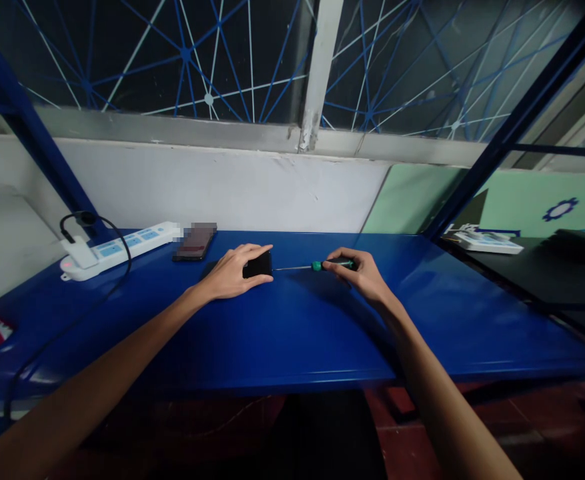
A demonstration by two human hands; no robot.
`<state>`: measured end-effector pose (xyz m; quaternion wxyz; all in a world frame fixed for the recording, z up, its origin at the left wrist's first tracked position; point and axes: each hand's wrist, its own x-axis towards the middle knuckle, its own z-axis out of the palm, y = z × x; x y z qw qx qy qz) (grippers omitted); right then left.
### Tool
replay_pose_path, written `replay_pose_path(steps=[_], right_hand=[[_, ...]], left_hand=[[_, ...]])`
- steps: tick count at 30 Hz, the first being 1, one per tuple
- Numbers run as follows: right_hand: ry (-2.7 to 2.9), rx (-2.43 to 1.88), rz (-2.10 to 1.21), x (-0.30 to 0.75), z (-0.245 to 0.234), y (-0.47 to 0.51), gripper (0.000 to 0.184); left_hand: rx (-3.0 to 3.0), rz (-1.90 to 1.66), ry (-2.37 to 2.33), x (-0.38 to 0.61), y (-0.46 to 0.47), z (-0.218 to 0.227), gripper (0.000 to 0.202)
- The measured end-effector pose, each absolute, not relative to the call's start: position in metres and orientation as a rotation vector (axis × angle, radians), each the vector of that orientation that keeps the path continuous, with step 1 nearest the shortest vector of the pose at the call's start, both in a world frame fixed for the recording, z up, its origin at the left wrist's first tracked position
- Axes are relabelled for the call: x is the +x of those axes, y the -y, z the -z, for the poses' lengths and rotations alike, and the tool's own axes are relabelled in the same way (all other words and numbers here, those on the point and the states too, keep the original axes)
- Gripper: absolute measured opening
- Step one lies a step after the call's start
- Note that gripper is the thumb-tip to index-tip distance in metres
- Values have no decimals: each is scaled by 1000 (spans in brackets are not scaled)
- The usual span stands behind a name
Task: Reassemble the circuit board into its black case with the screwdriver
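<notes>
On the blue table point(272, 340), my left hand point(235, 272) grips a flat black device point(258, 265), probably a phone, by its long sides; the palm covers much of it. In my right hand point(359, 270) is a screwdriver point(317, 266) with a green and black handle, the fingers wrapped round the handle. Its thin metal shaft points left and lies level, the tip at or very close to the device's right end. Whether the tip touches the device I cannot tell.
A white power strip point(132, 245) with a plugged-in black cable point(128, 257) lies at the back left. Beside it rests a dark phone point(195, 243), partly pixelated. Blue frame posts point(502, 133) rise at both sides. A white object point(489, 243) sits on the dark table at right.
</notes>
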<state>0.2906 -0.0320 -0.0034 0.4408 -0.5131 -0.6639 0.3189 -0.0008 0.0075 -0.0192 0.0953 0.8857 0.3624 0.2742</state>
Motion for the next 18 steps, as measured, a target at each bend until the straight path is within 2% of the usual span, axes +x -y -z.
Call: replay_pose_path(steps=[18], right_hand=[[1698, -1262, -763, 291, 2, 32, 27]], left_hand=[[2683, -726, -1167, 1, -7, 23, 66]])
